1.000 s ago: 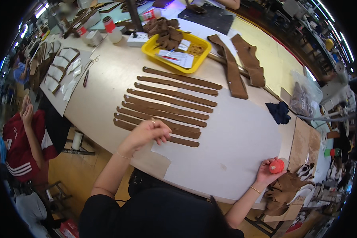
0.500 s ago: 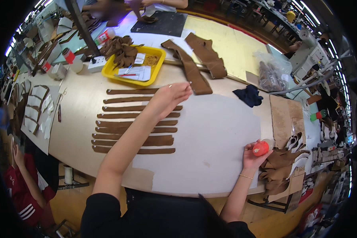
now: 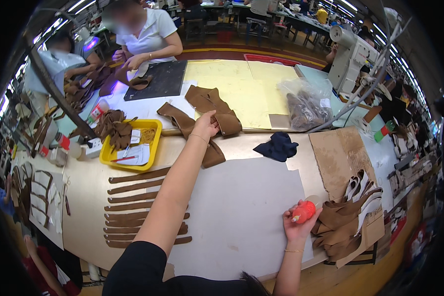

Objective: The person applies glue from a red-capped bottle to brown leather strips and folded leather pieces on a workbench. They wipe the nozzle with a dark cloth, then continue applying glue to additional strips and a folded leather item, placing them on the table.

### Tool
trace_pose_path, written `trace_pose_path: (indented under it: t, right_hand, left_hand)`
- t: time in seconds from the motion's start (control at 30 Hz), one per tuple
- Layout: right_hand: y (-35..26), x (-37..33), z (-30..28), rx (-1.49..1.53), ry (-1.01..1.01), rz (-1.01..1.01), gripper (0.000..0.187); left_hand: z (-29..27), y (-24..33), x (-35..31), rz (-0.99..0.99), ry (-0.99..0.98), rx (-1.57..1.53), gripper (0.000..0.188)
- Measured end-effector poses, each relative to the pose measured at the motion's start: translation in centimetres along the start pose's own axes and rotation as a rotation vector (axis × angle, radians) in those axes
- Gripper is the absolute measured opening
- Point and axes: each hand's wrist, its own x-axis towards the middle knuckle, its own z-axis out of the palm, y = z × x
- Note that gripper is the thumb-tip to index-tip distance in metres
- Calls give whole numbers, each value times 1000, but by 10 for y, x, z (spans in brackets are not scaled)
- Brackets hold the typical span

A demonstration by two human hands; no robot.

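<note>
My left hand [image 3: 207, 126] is stretched far over the table, its fingers closed at the near left edge of a wide brown leather piece [image 3: 212, 104]. Under that wrist lies a second brown leather piece [image 3: 213, 155], partly hidden by my arm. My right hand [image 3: 297, 229] is wrapped round a bottle with a red top [image 3: 304, 211], its tip tilted towards me, above the grey sheet [image 3: 246, 207]. Several narrow brown strips [image 3: 128, 215] lie in a row left of the sheet, partly covered by my left forearm.
A yellow tray [image 3: 155, 154] with papers and brown scraps stands at the back left. Dark blue cloth [image 3: 277, 146] lies beyond the sheet. Stacked brown pieces [image 3: 343, 222] rest on cardboard at right. Across the table a person in white [image 3: 155, 37] handles brown pieces near a black board [image 3: 158, 81].
My left hand has reached farther forward, from above the strips to the wide leather piece. My right hand still holds the red-topped bottle, now tipped more towards me. The view has shifted.
</note>
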Motion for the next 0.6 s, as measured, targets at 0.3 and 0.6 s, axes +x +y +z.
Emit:
trace_pose_path:
  t: [0.3, 0.6]
  right_hand:
    - [-5, 3, -5, 87, 47, 20, 69]
    - [-4, -2, 2, 95, 50, 51, 67]
  left_hand:
    - [92, 93, -42, 120, -559, 88, 2]
    - [174, 155, -170, 460, -1102, 570, 8]
